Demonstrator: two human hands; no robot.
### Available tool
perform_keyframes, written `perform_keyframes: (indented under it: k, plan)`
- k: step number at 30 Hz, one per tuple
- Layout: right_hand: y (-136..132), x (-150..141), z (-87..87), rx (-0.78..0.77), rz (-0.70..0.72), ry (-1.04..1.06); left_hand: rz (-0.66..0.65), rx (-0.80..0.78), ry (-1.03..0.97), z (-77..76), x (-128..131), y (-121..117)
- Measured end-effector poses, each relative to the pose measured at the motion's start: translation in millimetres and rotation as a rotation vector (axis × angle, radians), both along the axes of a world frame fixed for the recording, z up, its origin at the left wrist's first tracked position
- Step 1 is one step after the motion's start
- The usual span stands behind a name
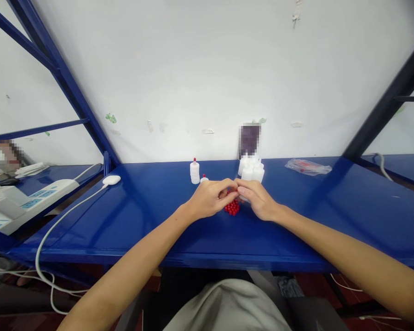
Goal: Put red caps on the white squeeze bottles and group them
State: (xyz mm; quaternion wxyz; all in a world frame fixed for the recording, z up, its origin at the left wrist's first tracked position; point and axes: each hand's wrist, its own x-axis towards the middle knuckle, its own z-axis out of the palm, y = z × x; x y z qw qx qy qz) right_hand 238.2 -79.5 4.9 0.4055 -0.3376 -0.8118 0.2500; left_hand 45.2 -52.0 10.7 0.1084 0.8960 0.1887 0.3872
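Red caps (232, 209) lay heaped on the desk (131, 211), just beneath the fingertips of the left hand (209, 198) and beside the right hand (260, 200); the left was perhaps slightly nearer. The caps were too small for their long axes to be told. Both hands had their fingers bent and meeting above the heap. A white sliver (243, 199) showed beneath the right hand's fingers, probably part of a bottle pinched there; what the left fingertips pinched, if anything, I could not tell.

There were roughly two dozen caps, too packed for an exact count. Directly beyond the right hand stood a cluster of white bottles (252, 172), at least five, long axes upright. Beyond the left hand stood at least two red-topped bottles (194, 174), one partly hidden by it. One clear bag (308, 167) lay farther out, right of the right hand; one white charger (111, 179) lay well left of the left hand.
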Motion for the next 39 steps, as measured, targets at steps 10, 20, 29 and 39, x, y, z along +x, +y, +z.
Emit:
perform_keyframes:
  k: [10, 20, 29, 39]
  plan:
    - [-3, -1, 0.8, -0.030, 0.049, -0.030, -0.048, -0.004, 0.092, -1.0, 1, -3]
    - [-9, -2, 10.0, 0.044, -0.010, -0.045, -0.035, -0.046, 0.051, -6.2, 2, -3]
    - [-6, -5, 5.4, 0.031, -0.025, -0.044, -0.061, -0.125, 0.052, -6.4, 3, -4]
    - [1, 0, 1.3, 0.024, -0.160, -0.142, 0.063, -0.318, -0.148, -4.0, -8, 11]
